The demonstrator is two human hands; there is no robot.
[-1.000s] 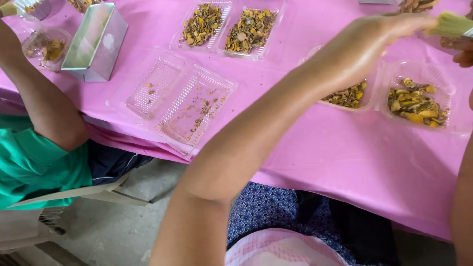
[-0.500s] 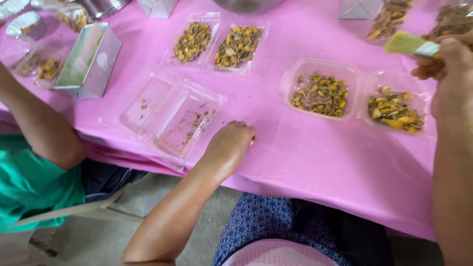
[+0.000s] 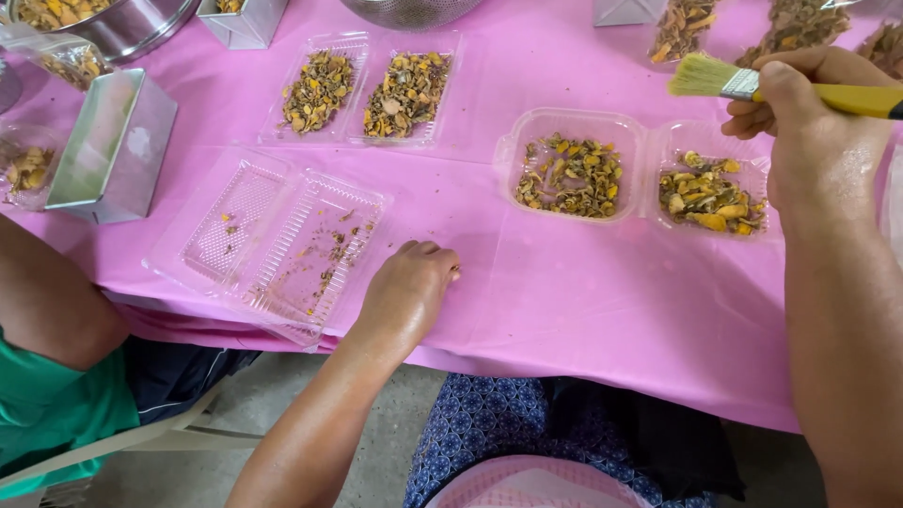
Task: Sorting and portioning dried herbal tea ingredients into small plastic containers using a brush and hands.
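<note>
My left hand [image 3: 410,289] rests on the pink tablecloth [image 3: 583,301] with its fingers curled and fingertips pinched against the cloth, just right of an open clear hinged tray [image 3: 273,240] that holds only crumbs. My right hand [image 3: 800,103] is raised at the upper right, gripping a yellow-handled paintbrush [image 3: 743,83] whose pale bristles point left. Below the brush sit two clear round-cornered tubs [image 3: 576,174] [image 3: 707,193] of dried yellow-brown pieces.
Another person's arm [image 3: 47,301] and green shirt are at the left. A metal box [image 3: 113,146] lies on its side nearby. A double clear tray [image 3: 362,89] of dried pieces, metal bowls and more containers line the far side. The table edge runs near my lap.
My left arm dropped from reaching across to the table, and the hand now pinches at the cloth. The brush hand stayed raised at the right.
</note>
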